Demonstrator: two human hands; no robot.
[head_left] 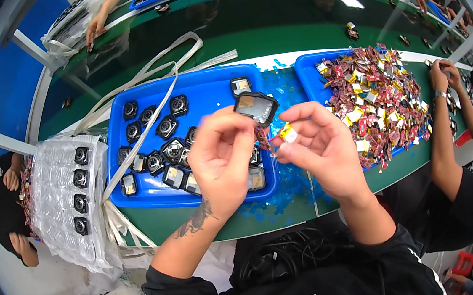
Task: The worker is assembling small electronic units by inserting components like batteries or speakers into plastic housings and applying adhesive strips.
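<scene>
Left hand (221, 160) is raised above the near edge of the big blue plastic tray (205, 95), fingers curled shut, pinching the small black square device shell with a glossy amber inside (255, 107) at its lower left edge. The shell is tilted, open face toward the camera, in the air above the tray's right end.

Right hand (321, 147) sits just beside the left, fingers half curled, thumb and forefinger closed on a small yellow-wrapped battery cell (288, 133). Thin red wires (265, 139) run from the cell toward the shell; can't tell whether they are joined to it.

The big tray holds a loose lot of black round-faced modules (158, 135), mostly in its left half, a few shells flat near the right rim. A second blue plastic tray (305, 70) to the right is heaped with red and yellow battery cells (378, 99). Both trays sit on the green conveyor belt (245, 30). White plastic strapping (146, 76) loops across the left tray. A clear blister sheet with more black modules (72, 190) hangs off the left table edge. Other people's arms work at the right and far side.
</scene>
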